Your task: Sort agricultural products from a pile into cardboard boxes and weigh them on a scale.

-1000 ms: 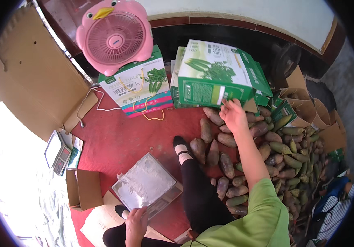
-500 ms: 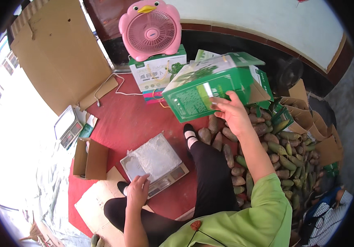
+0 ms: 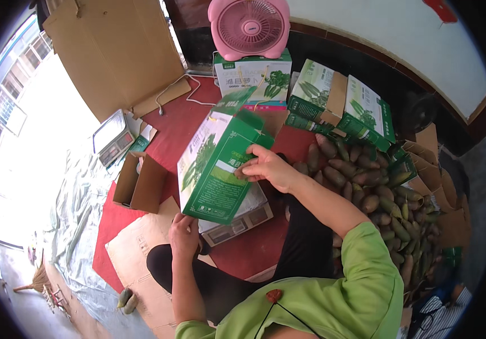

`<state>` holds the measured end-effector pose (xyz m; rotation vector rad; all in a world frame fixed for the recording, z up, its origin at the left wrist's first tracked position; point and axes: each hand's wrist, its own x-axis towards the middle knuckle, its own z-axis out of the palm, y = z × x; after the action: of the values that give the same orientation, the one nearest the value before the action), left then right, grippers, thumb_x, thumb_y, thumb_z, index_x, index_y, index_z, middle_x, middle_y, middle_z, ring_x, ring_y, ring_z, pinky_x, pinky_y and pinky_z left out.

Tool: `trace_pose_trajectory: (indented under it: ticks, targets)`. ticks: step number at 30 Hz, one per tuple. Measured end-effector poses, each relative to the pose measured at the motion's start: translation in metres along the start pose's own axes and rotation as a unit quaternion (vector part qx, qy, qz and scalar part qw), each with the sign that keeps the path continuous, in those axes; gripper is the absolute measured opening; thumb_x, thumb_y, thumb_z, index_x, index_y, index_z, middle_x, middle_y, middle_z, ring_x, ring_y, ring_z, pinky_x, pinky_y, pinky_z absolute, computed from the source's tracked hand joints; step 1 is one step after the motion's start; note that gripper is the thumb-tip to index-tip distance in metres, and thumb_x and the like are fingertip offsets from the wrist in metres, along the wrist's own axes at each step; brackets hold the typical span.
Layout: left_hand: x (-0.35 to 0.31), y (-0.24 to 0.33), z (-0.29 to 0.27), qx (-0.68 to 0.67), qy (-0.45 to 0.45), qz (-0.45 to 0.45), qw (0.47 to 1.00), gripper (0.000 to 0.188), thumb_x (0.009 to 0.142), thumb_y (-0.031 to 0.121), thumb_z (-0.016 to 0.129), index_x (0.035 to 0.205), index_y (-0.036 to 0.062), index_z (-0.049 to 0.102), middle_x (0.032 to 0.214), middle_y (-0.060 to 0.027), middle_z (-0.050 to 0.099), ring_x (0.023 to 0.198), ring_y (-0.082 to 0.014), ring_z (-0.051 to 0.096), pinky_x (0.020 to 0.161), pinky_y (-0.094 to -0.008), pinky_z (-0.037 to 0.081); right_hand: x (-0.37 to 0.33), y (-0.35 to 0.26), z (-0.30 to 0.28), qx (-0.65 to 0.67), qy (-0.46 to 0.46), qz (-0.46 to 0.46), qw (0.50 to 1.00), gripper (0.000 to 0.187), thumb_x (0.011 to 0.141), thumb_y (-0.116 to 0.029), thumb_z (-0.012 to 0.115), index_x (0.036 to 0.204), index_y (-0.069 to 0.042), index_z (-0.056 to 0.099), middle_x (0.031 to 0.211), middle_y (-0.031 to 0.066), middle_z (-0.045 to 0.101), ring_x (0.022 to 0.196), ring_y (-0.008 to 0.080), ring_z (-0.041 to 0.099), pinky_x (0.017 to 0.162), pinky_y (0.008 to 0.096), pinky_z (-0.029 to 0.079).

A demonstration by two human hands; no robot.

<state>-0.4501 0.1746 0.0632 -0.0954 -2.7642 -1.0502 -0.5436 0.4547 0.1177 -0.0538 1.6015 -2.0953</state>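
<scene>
A green and white carton (image 3: pixel 220 169) with vegetable pictures hangs tilted in front of me, its top flaps raised. My right hand (image 3: pixel 268 168) pinches its green side, thumb and fingers closed on the cardboard. At the carton's lower left corner, my left hand (image 3: pixel 184 236) has its fingers closed on the edge. Beneath the carton is a flat weighing scale (image 3: pixel 240 221), its far part and most of its platform covered from sight.
To the right lies a heap of radishes (image 3: pixel 390 209). Green and white cartons (image 3: pixel 367 110) lie behind it. A pink fan (image 3: pixel 250 28) stands on another carton (image 3: pixel 254 79). An open brown box (image 3: pixel 144 181) and a second scale (image 3: pixel 113 138) are at left.
My right hand has brought the carton from the cartons at the back right over the scale, turning it. My left hand, previously open beside the scale, now closes on the carton's corner.
</scene>
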Motion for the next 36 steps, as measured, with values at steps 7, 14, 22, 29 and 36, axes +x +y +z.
trace_pose_trajectory:
  ticks: [7,14,22,29,36]
  targets:
    - [-0.012,-0.012,-0.015,-0.029,-0.039,-0.041,0.998,0.009,0.078,0.004,0.06,0.084,0.0007,0.066,0.081,-0.0113,0.061,0.07,-0.0226,0.061,0.061,-0.0332,0.048,0.005,0.028,-0.028,-0.097,-0.095,-0.031,0.99,0.036,0.084,-0.002,0.056,0.119,-0.004,0.051,0.102,0.0091,0.063,0.096,0.0166,0.06,0.084,0.0303,0.045]
    - [-0.002,-0.007,-0.014,-0.073,0.085,-0.051,0.992,0.038,0.078,0.004,0.061,0.116,0.0035,0.055,0.095,-0.0102,0.06,0.09,-0.0239,0.059,0.079,-0.0331,0.047,0.006,0.064,-0.079,-0.286,-0.041,0.179,0.94,0.031,0.079,-0.007,0.062,0.108,0.002,0.061,0.099,0.0102,0.063,0.092,0.0188,0.061,0.078,0.0328,0.05]
    - [0.014,0.033,-0.011,0.215,0.134,0.1,0.962,0.06,0.067,0.01,0.071,0.124,0.0116,0.053,0.121,-0.0095,0.05,0.115,-0.0301,0.045,0.103,-0.0435,0.03,0.015,0.074,-0.103,-0.375,0.086,0.173,0.906,0.033,0.073,-0.006,0.06,0.106,0.001,0.061,0.094,0.0141,0.064,0.081,0.0233,0.062,0.063,0.0367,0.052]
    - [0.015,0.014,0.002,0.227,0.045,0.111,0.967,0.015,0.073,0.008,0.062,0.087,0.0126,0.067,0.086,-0.001,0.06,0.086,-0.0211,0.057,0.084,-0.0367,0.039,0.029,0.076,-0.109,-0.374,0.186,0.013,0.908,0.034,0.077,-0.007,0.058,0.11,0.002,0.056,0.101,0.0174,0.062,0.092,0.0274,0.061,0.079,0.037,0.047]
    - [0.003,0.02,0.004,0.241,0.033,0.175,0.954,0.016,0.072,0.008,0.06,0.086,0.0139,0.066,0.08,-0.0001,0.054,0.079,-0.0194,0.055,0.069,-0.0341,0.043,0.014,0.033,-0.044,-0.648,0.141,-0.163,0.73,0.031,0.076,-0.021,0.066,0.104,-0.01,0.06,0.114,0.0104,0.055,0.102,0.0305,0.052,0.086,0.0401,0.045]
